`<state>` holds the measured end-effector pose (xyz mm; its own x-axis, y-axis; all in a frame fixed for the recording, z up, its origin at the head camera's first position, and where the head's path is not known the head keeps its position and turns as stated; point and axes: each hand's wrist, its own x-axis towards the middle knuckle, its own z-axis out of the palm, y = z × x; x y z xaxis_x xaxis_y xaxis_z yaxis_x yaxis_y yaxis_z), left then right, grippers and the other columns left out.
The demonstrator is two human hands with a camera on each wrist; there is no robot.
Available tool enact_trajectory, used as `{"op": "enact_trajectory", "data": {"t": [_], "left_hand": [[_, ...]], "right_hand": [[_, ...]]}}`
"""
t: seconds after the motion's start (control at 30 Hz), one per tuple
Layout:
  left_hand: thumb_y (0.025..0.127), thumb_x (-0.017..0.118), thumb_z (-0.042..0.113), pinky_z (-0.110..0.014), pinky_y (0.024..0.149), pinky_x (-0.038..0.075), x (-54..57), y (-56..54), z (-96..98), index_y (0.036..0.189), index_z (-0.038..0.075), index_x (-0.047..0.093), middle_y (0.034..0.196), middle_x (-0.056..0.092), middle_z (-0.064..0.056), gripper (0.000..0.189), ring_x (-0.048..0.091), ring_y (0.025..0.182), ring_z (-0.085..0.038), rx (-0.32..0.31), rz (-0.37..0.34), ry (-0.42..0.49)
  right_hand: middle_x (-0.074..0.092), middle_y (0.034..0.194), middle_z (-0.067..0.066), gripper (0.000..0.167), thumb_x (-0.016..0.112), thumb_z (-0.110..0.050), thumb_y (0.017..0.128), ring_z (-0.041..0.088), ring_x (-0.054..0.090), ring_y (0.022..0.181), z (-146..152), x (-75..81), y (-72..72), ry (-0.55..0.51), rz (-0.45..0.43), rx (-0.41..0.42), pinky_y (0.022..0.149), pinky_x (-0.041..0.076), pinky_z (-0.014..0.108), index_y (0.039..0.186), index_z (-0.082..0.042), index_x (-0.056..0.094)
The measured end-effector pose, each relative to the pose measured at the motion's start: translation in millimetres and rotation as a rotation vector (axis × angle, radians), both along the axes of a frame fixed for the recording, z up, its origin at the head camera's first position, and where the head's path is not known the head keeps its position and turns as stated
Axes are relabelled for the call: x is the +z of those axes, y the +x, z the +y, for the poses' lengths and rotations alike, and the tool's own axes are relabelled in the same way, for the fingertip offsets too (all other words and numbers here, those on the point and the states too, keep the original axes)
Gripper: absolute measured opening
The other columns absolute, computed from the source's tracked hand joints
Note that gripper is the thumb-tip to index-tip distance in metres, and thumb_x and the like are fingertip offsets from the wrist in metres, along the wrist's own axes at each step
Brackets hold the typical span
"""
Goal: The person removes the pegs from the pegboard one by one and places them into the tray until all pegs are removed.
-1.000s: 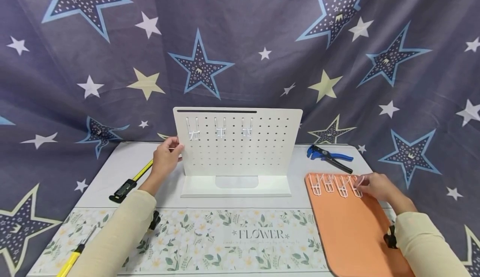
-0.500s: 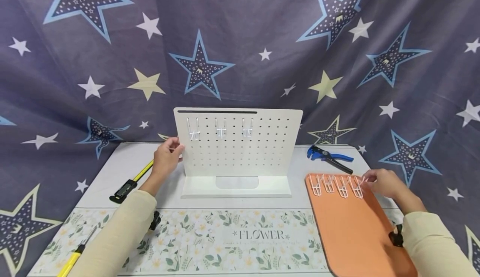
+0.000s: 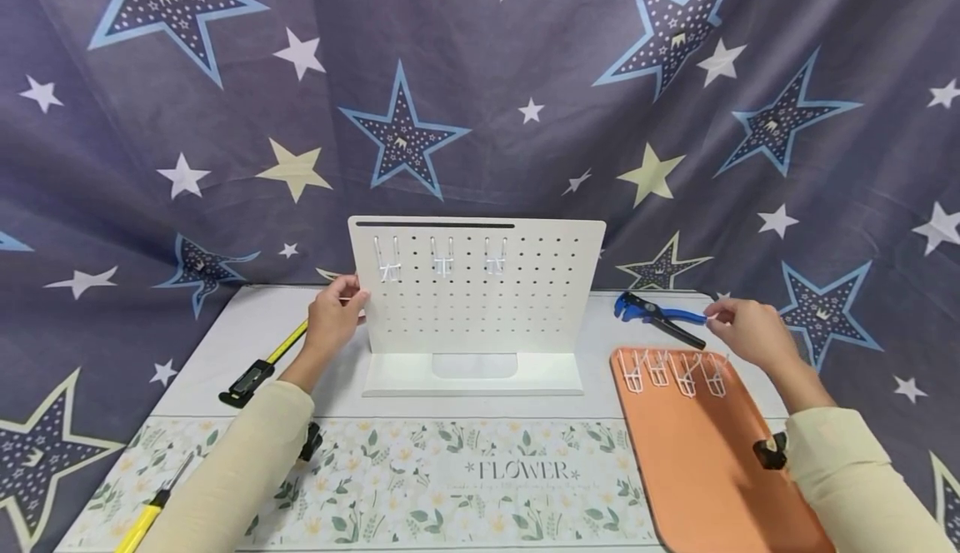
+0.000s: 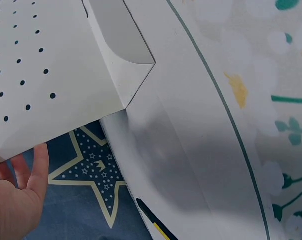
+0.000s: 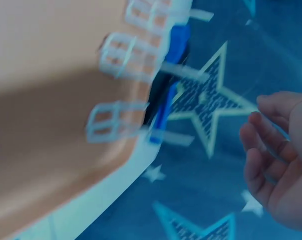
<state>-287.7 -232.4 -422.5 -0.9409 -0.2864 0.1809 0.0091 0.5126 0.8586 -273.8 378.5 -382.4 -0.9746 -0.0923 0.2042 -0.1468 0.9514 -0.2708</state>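
Note:
The white pegboard (image 3: 472, 311) stands upright on its base, with three white wire hooks (image 3: 442, 257) hanging in its upper rows. My left hand (image 3: 333, 313) grips the pegboard's left edge, thumb in front and fingers behind, as the left wrist view also shows at the edge of the board. Over the far right corner of the orange tray (image 3: 712, 470), my right hand (image 3: 753, 332) hovers with loosely bent fingers and holds nothing. Several white wire hooks (image 3: 686, 376) lie in a row along the tray's far end. In the right wrist view they sit apart from the fingers (image 5: 263, 127).
Blue-and-black wire strippers (image 3: 660, 317) lie behind the tray, close by the right fingertips in the head view. A black and yellow caliper (image 3: 251, 378) and a yellow-handled screwdriver (image 3: 146, 515) lie at left. A star-patterned curtain (image 3: 487, 78) hangs behind the table.
My right hand has come away from the rightmost hook on the tray and moved up and back, with nothing in it. The hook stays on the tray. My left hand keeps its place.

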Motion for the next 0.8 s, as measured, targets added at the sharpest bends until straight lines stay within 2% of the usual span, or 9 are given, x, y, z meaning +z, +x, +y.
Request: {"op": "enact_trajectory", "data": {"t": [0.17, 0.27, 0.5, 0.63, 0.8], "left_hand": [[0.104, 0.057, 0.018, -0.039, 0.083, 0.068, -0.3, 0.1, 0.7, 0.122, 0.006, 0.061, 0.114, 0.066, -0.019, 0.022, 0.068, 0.102, -0.031, 0.006, -0.003, 0.003], [0.104, 0.057, 0.018, -0.039, 0.084, 0.068, -0.3, 0.0, 0.7, 0.122, 0.006, 0.061, 0.115, 0.066, -0.018, 0.022, 0.067, 0.102, -0.031, 0.005, -0.004, 0.001], [0.103, 0.058, 0.017, -0.039, 0.082, 0.068, -0.9, -0.8, 0.2, 0.121, 0.006, 0.061, 0.115, 0.066, -0.019, 0.021, 0.068, 0.101, -0.030, 0.008, 0.000, 0.000], [0.103, 0.058, 0.017, -0.039, 0.082, 0.068, -0.9, -1.2, 0.6, 0.121, 0.005, 0.061, 0.114, 0.067, -0.019, 0.021, 0.068, 0.100, -0.030, 0.004, 0.008, 0.001], [0.103, 0.057, 0.017, -0.042, 0.085, 0.068, -0.2, -1.3, 0.2, 0.122, 0.006, 0.061, 0.115, 0.066, -0.019, 0.022, 0.067, 0.102, -0.031, 0.003, -0.001, 0.011]], "right_hand": [[0.075, 0.098, 0.017, 0.020, 0.063, -0.018, 0.097, 0.037, 0.070, 0.087, -35, 11.9, -1.0, -0.042, 0.052, 0.033, 0.066, 0.057, 0.051, 0.110, -0.006, 0.073], [0.076, 0.096, 0.015, 0.018, 0.065, -0.017, 0.097, 0.036, 0.071, 0.087, -56, 16.1, -3.3, -0.056, 0.102, 0.090, 0.069, 0.060, 0.053, 0.109, -0.007, 0.074], [0.076, 0.093, 0.008, 0.014, 0.068, -0.017, 0.096, 0.025, 0.070, 0.081, -107, 19.5, -11.6, -0.069, 0.162, 0.222, 0.069, 0.060, 0.045, 0.106, -0.011, 0.075], [0.076, 0.091, 0.007, 0.013, 0.070, -0.014, 0.095, 0.022, 0.068, 0.079, -137, 22.6, -15.7, -0.104, 0.201, 0.270, 0.070, 0.060, 0.041, 0.105, -0.010, 0.075], [0.073, 0.085, 0.006, 0.013, 0.072, -0.012, 0.093, 0.019, 0.064, 0.073, -169, 26.4, -20.5, -0.139, 0.279, 0.302, 0.064, 0.055, 0.034, 0.105, -0.009, 0.076]]}}
